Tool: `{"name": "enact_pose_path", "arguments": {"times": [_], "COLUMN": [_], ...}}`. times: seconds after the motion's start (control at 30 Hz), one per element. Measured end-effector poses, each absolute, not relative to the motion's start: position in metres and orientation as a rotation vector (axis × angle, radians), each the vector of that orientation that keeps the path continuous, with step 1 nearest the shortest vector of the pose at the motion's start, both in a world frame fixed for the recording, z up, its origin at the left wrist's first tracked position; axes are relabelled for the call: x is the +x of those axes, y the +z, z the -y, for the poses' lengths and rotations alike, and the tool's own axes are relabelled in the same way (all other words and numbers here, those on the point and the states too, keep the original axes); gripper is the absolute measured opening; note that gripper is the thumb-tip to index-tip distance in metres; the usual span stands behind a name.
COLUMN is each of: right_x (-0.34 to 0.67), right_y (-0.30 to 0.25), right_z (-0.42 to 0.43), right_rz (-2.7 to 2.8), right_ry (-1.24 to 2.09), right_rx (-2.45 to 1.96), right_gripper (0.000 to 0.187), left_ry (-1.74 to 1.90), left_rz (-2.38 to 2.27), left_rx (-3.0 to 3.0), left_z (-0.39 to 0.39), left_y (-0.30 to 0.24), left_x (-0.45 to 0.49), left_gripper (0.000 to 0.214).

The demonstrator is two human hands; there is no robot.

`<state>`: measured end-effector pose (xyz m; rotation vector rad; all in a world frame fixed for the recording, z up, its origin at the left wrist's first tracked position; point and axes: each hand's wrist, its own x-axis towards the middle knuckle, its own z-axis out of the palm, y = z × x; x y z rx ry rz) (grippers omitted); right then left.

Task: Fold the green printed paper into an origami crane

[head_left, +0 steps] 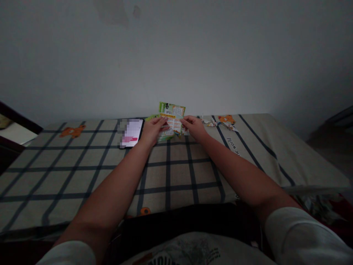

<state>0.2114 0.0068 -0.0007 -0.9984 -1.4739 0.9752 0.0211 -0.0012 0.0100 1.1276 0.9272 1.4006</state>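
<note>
A printed leaflet (174,117), green at the top with a yellow band and crease across it, is held up between my hands over the table. My left hand (153,129) pinches its left edge, fingers closed. On the right edge, the thumb and fingers of my right hand (193,126) are closed on the paper. Beneath and behind lie more green papers (164,139), partly covered by the leaflet and my left hand. Just left of that hand is a phone (132,133) with its screen lit, lying flat and partly blurred out.
A checked cloth (180,173) with bear prints covers the table. Crumpled strips of patterned paper (219,124) lie right of my right hand. The pale wall (176,55) rises behind the table's far edge. A dark frame (11,114) stands at the left.
</note>
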Motion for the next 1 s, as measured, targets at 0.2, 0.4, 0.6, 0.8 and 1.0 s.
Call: {"name": "enact_pose_path", "arguments": {"times": [0.2, 0.4, 0.6, 0.8, 1.0], "right_x": [0.2115, 0.2106, 0.2116, 0.2116, 0.2114], "right_y": [0.0022, 0.0, -0.0028, -0.0008, -0.0009], "right_z": [-0.0043, -0.0037, -0.0064, -0.0035, -0.0031], "right_rz": [1.438, 1.453, 1.437, 1.433, 1.487], "right_ry": [1.006, 1.076, 1.031, 1.053, 1.11], "right_rx": [-0.989, -0.997, -1.011, -0.992, -0.957], "right_gripper": [0.042, 0.041, 0.038, 0.037, 0.033], "left_ry": [1.343, 1.417, 1.309, 1.308, 1.358], "left_rz": [-1.098, -1.114, -1.021, -1.104, -1.095], "left_rx": [1.324, 1.309, 1.277, 1.338, 1.291], "left_z": [0.0015, 0.0006, 0.0, -0.0022, -0.0004], "left_y": [0.0064, 0.0091, 0.0048, 0.0001, 0.0028], "left_x": [0.0215, 0.0207, 0.0214, 0.0198, 0.0201], "left_gripper": [0.038, 0.037, 0.041, 0.041, 0.039]}}
